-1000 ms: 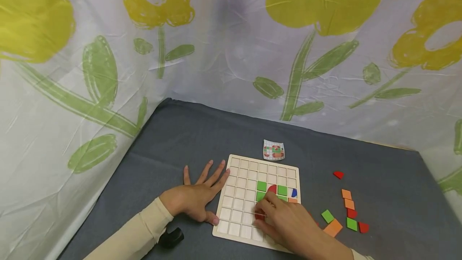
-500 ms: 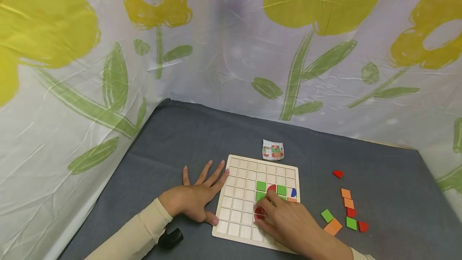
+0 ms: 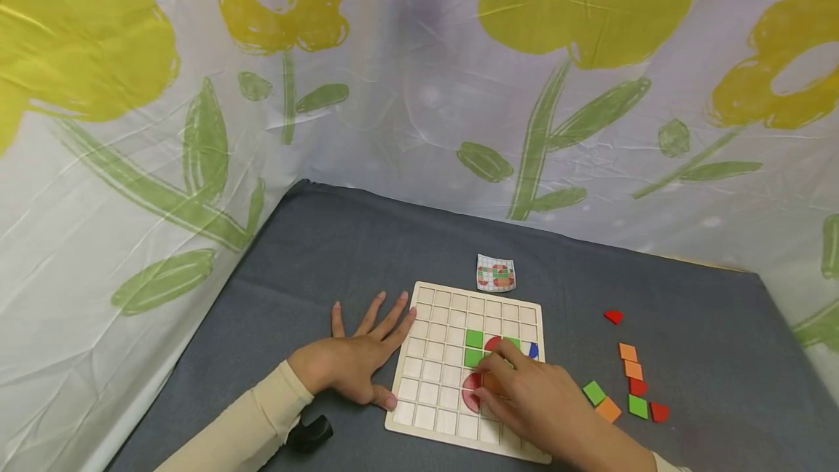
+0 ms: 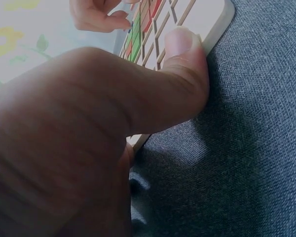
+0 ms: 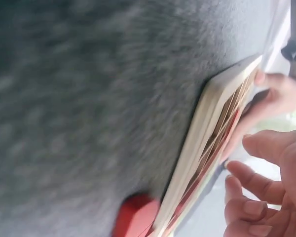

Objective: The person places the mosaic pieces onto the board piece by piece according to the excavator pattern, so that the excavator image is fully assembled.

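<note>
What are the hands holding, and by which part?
Nothing is held. The left hand rests its thumb on the wooden board near one corner; the right hand shows nothing between its fingers.

Dark grey cloth (image 3: 354,239) covers the bench (image 3: 708,341), its weave plain in the left wrist view. Behind the bench hangs a white sheet (image 3: 406,151) — creased, and showing past the bench's left and right sides too — printed with big yellow flowers (image 3: 79,35), green stems (image 3: 539,144) and leaves (image 3: 485,160). A thin tan strip (image 3: 711,265) shows along the bench's far edge.
</note>
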Demonstrator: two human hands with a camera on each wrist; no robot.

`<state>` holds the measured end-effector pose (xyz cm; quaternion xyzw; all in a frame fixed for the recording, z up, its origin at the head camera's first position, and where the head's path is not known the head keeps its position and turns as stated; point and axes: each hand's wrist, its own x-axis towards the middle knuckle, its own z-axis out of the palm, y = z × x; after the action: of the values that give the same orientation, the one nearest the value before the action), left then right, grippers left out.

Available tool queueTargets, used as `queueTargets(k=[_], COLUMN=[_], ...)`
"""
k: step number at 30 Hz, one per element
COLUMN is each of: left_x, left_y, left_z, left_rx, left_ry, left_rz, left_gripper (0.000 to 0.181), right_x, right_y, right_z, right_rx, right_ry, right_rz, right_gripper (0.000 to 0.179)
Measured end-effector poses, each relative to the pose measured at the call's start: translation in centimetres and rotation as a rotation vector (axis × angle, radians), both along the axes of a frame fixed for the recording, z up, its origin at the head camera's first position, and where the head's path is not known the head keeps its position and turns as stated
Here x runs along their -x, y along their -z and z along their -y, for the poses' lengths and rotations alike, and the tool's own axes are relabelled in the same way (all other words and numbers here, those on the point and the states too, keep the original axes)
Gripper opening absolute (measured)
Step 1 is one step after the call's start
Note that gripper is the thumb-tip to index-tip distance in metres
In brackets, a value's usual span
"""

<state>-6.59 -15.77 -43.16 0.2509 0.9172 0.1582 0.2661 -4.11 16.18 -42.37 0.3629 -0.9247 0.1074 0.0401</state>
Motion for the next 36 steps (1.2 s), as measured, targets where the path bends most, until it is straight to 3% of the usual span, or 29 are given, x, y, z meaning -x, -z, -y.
queueTargets(k=[4, 9, 19, 31, 36], left_x=[0.0, 0.0, 0.0, 0.1, 0.1], left_y=[0.0, -0.3, -0.4, -0.2, -0.2], left_z=[0.0, -0.2, -0.2, 0.0, 0.0], left_rx=[0.007, 0.009, 0.020, 0.007, 0.000], left_ry=[0.000, 0.003, -0.005, -0.007, -0.003], left_rz=[-0.002, 0.007, 0.022, 0.034, 0.038], left_gripper=[0.130, 0.130, 0.129, 0.129, 0.129], right_x=[0.4, 0.9, 2.2, 2.8, 3.1], right_y=[0.0, -0.4, -1.9, -1.7, -1.4], right_z=[-1.4, -3.8, -9.5, -14.5, -16.2], right_rx=[0.018, -0.001, -0.034, -0.159, -0.158], right_ry=[0.055, 0.193, 0.417, 0.550, 0.581], right_rz=[0.022, 0.078, 0.099, 0.146, 0.172], right_gripper=[0.024, 0.025, 0.027, 0.042, 0.042])
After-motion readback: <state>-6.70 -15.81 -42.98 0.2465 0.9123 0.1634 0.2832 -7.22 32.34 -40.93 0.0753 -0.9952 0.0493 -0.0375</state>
